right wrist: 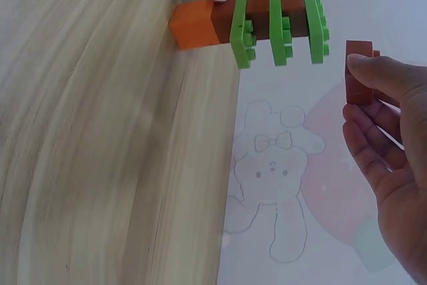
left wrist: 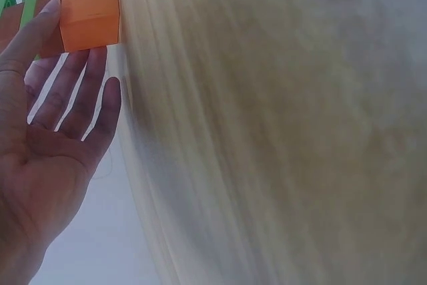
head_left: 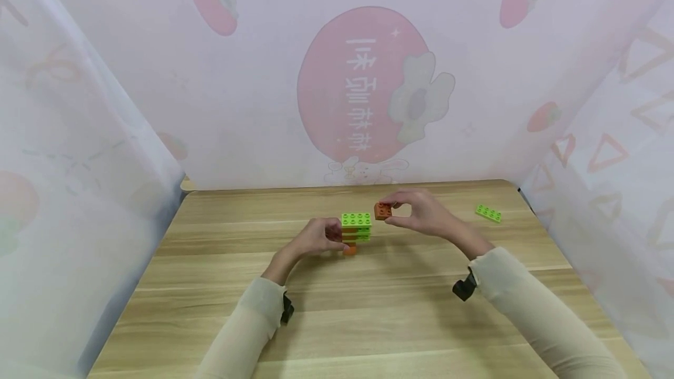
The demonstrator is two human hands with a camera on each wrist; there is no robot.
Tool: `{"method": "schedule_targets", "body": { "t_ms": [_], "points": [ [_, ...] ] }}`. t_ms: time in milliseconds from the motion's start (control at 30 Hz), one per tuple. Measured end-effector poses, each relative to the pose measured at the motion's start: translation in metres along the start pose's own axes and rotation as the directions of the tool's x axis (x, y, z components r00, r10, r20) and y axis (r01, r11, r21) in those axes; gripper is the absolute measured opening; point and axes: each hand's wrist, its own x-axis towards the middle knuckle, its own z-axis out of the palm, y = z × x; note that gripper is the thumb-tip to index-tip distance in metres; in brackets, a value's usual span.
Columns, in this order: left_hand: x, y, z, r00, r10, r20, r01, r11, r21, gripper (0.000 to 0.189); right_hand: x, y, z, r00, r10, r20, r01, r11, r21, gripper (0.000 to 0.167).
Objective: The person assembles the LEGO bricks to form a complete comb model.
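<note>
A tower of toy building bricks [right wrist: 223,23] stands upright on the table, orange at its foot, with brown bricks and three green plates alternating above. Its top green plate [head_left: 356,219] shows rows of studs in the head view. My left hand [head_left: 318,235] grips the tower low down from the left, thumb on the near side and fingers behind. In the left wrist view the thumb lies over a brown brick, close to the orange brick [left wrist: 91,17]. To the right of the tower, my right hand [head_left: 421,213] pinches a brown brick [right wrist: 359,71] between thumb and fingers, apart from the tower and near its top level.
A loose green plate [head_left: 488,213] lies on the wooden table [head_left: 337,332] toward the back right. Behind the table's far edge hangs a pale printed curtain [head_left: 253,104], with more of it at both sides.
</note>
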Motion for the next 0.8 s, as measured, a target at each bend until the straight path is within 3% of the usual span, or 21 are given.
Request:
{"method": "schedule_targets", "body": {
  "t_ms": [367, 567, 800],
  "points": [
    [0.000, -0.001, 0.000, 1.000, 0.016, -0.001, -0.016, 1.000, -0.003, 0.024, 0.020, -0.014, 0.012, 1.000, -0.026, -0.005, 0.027, 0.999, 0.044, 0.039],
    [0.001, -0.003, 0.000, 1.000, 0.005, -0.010, -0.005, 1.000, -0.007, 0.024, 0.031, -0.021, 0.018, 0.997, -0.072, 0.021, 0.071, 0.996, 0.049, 0.038],
    [0.000, -0.003, 0.001, 1.000, 0.016, -0.009, -0.016, 1.000, -0.010, 0.023, 0.041, -0.026, 0.025, 0.996, -0.071, 0.055, 0.068, 0.996, 0.055, 0.035]
  ]
}}
